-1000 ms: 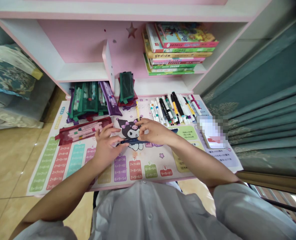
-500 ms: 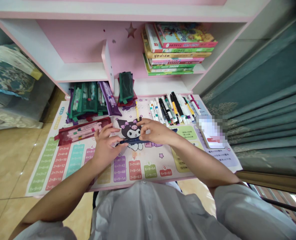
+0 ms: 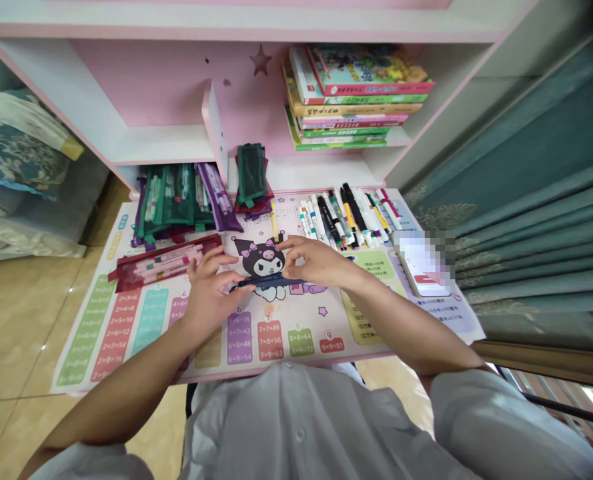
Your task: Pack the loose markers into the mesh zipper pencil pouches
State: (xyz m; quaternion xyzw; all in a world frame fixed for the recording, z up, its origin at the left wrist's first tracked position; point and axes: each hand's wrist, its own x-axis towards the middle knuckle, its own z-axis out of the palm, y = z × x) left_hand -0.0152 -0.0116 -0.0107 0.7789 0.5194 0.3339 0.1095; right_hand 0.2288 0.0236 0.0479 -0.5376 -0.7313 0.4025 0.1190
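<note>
A dark blue pencil pouch (image 3: 266, 281) lies in the middle of the desk mat (image 3: 296, 327), over a cartoon figure. My left hand (image 3: 209, 293) pinches its left end, thumb and forefinger closed on it, the other fingers spread. My right hand (image 3: 313, 261) grips the pouch's right part from above with curled fingers. A dark red pouch (image 3: 163, 262) holding pink pens lies just left of my left hand. A row of several markers (image 3: 349, 217) lies behind my right hand.
Green and purple pouches (image 3: 181, 200) are stacked at the back left, a folded green one (image 3: 252, 173) beside them. Books (image 3: 351, 100) are piled on the pink shelf. A phone (image 3: 423, 270) lies at the right. Teal curtain on the right, floor on the left.
Both hands stay on the blue pouch. My right hand's fingers have shifted slightly along its top edge; the pouch has barely moved.
</note>
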